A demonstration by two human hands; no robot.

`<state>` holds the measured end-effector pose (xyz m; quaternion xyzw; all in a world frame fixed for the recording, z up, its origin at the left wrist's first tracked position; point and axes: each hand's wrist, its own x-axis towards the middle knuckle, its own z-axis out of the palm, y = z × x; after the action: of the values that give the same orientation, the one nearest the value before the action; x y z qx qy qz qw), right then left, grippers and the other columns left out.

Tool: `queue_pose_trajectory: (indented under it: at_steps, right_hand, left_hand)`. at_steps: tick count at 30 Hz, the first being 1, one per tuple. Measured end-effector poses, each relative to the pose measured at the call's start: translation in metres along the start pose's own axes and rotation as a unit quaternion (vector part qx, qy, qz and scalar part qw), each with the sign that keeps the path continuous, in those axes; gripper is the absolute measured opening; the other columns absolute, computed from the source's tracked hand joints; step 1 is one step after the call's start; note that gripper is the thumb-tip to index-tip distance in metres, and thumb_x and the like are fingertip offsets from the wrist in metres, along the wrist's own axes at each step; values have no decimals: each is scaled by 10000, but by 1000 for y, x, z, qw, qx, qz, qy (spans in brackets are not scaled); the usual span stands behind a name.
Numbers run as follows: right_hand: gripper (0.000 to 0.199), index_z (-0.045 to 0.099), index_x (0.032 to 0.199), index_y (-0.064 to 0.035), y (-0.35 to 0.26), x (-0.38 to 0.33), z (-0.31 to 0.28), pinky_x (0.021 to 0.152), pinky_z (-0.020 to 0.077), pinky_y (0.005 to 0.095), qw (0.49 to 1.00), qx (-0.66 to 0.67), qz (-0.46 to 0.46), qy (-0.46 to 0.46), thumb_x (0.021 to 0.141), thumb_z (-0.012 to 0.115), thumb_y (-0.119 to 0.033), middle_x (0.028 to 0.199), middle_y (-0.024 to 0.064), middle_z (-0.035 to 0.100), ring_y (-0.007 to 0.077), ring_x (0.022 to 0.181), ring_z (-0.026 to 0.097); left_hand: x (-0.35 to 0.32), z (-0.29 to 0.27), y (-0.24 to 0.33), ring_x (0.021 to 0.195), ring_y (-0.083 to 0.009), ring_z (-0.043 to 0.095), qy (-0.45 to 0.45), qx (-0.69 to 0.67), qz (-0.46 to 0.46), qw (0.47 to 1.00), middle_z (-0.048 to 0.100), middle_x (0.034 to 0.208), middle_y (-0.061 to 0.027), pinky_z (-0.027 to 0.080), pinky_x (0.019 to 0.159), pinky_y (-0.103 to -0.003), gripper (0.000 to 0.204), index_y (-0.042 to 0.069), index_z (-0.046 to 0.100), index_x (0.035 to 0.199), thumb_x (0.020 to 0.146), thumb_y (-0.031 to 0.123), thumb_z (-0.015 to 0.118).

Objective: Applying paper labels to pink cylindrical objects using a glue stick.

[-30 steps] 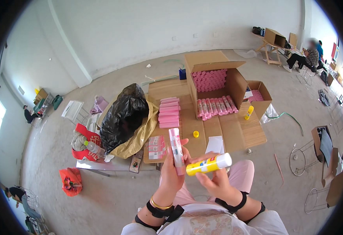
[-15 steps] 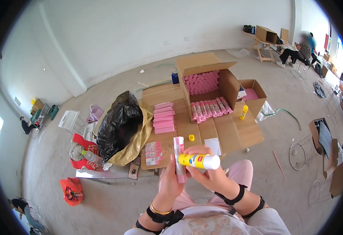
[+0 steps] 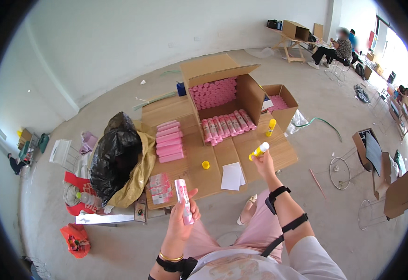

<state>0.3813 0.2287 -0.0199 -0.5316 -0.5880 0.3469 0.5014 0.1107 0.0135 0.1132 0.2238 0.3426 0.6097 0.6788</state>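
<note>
My left hand (image 3: 181, 225) is wrapped round a pink tube (image 3: 183, 198) with a printed label, held upright in front of the table's near edge. In my right hand (image 3: 264, 165) is a yellow glue stick (image 3: 259, 150) with a white end, over the right part of the table. A second yellow glue stick (image 3: 270, 127) stands upright just beyond it. Between my hands lie a round yellow cap (image 3: 206, 164) and white paper sheets (image 3: 231, 178). Printed labels (image 3: 159, 189) sit near my left hand, below a row of plain pink tubes (image 3: 170, 143).
An open cardboard box (image 3: 255, 100) on the table holds stacked pink tubes, with labelled tubes (image 3: 227, 126) lying at its front. A smaller box (image 3: 285, 93) stands behind it. Left of the tubes is a black-lined bag (image 3: 115, 158). A person (image 3: 341, 49) sits far right.
My hands have moved apart: the left went left with the pink tube, the right went right and forward with the glue stick. The view has shifted to the right.
</note>
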Motion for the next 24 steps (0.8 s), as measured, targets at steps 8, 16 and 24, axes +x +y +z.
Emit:
queue_pose_trajectory:
  at_steps: [8, 16, 24]
  right_hand:
    - [402, 514, 1055, -24, 28, 12, 30, 776, 455, 428, 968, -245, 37, -49, 748, 718, -184, 900, 144, 620, 333, 931, 568]
    - [512, 477, 1171, -37, 39, 7, 27, 838, 434, 430, 964, -261, -17, -44, 731, 717, -140, 1071, 164, 551, 353, 986, 513]
    - [239, 630, 989, -25, -45, -58, 18, 686, 428, 248, 980, 1, 80, -182, 769, 692, -97, 856, 66, 577, 143, 773, 538]
  left_hand:
    - [15, -17, -7, 586, -112, 415, 62, -5, -4, 998, 437, 691, -14, 350, 557, -251, 526, 20, 438, 1290, 939, 411, 480]
    - [25, -9, -9, 569, -113, 422, -33, -18, -13, 999, 412, 705, -24, 363, 539, -246, 515, 91, 353, 1370, 959, 386, 453]
    - [16, 10, -11, 648, -123, 485, -96, 174, 96, 975, 472, 741, -30, 431, 613, -264, 587, 54, 309, 1368, 914, 328, 560]
